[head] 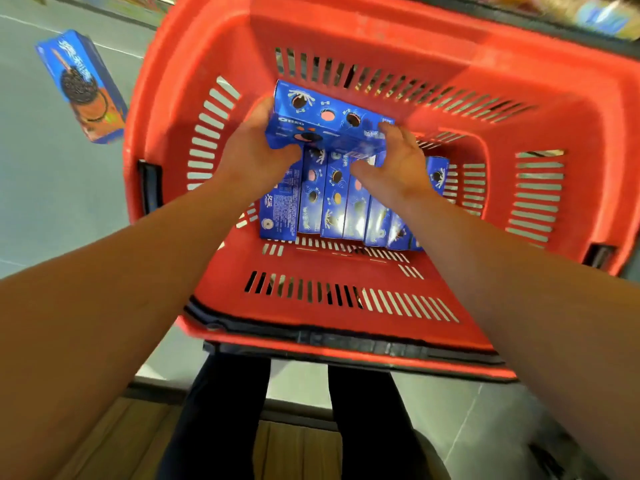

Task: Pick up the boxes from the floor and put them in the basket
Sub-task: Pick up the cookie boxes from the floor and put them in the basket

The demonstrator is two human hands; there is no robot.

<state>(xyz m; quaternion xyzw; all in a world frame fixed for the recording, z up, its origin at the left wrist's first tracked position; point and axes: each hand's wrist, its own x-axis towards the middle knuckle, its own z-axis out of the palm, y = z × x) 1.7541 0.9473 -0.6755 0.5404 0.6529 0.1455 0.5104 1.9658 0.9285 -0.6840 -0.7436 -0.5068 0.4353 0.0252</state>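
Fingers [389, 131] of both hands curled round a blue box [325, 116], arms outstretched over the red basket [519, 109].

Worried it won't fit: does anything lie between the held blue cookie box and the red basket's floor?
Yes. A row of blue cookie boxes stands on edge directly beneath the held blue cookie box, gripped by the left hand and right hand. Bare floor of the red plastic basket shows nearer.

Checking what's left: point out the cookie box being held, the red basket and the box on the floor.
held cookie box [329, 121], head view, top face.
red basket [540, 84], head view, far rim.
floor cookie box [83, 86], head view, printed front.
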